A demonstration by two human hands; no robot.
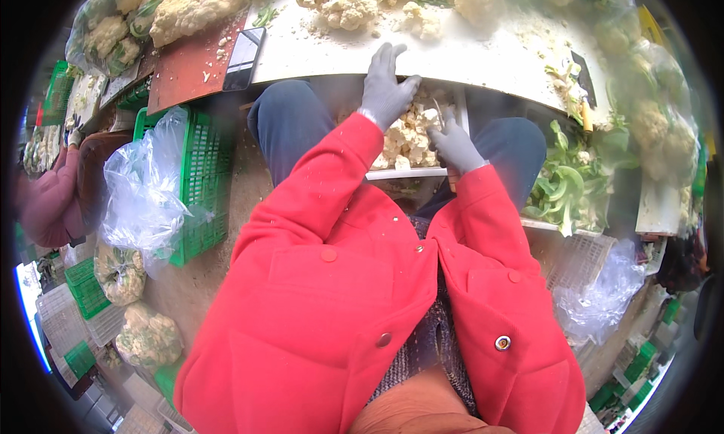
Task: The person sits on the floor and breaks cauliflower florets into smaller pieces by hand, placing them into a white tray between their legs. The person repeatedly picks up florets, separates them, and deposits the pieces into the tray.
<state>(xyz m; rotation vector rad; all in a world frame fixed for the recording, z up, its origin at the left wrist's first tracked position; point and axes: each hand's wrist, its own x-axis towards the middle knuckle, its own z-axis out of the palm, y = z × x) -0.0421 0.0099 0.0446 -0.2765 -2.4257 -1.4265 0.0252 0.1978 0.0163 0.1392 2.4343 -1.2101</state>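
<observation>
My left hand (389,86), in a grey knit glove, rests at the near edge of the white tabletop (317,60) with its fingers spread and nothing in it. My right hand (457,143), gloved alike, is over the right side of a white crate (407,172) between my knees. Its fingers are curled around a knife (439,114), whose thin blade points up and away; the handle is mostly hidden. Cut cauliflower florets (404,137) fill the crate. Cauliflower heads (350,7) lie beyond my left hand.
A phone (244,59) lies left on the table. A green crate (195,179) with plastic bags (144,185) stands at the left; another person (56,202) works beyond. Leaf trimmings (565,185) fill a container at the right, below a yellow-handled knife (586,114). Bagged cauliflowers (662,123) stand far right.
</observation>
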